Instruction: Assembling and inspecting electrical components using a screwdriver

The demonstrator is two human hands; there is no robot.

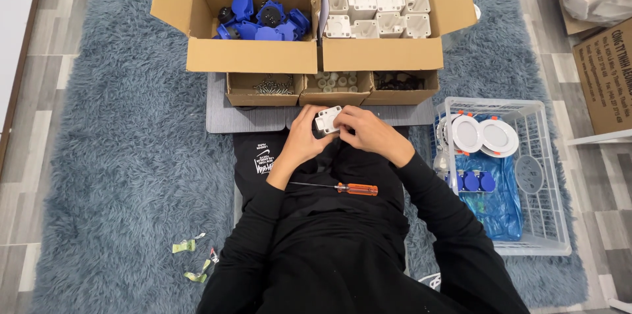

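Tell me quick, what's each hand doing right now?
Left hand: closed on the left side of the small white plastic box.
Right hand: closed on the same box from the right.

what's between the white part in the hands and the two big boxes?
In the head view, a row of three small open cardboard trays lies between the white part and the two big boxes: screws, pale bits, dark bits.

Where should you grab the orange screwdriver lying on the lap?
Probably by the orange handle, coming from above. The screwdriver lies flat across the lap, handle toward the person's right and thin metal shaft pointing left. The handle is thicker and easier to hold. Both hands, left hand and right hand, hold a small white box.
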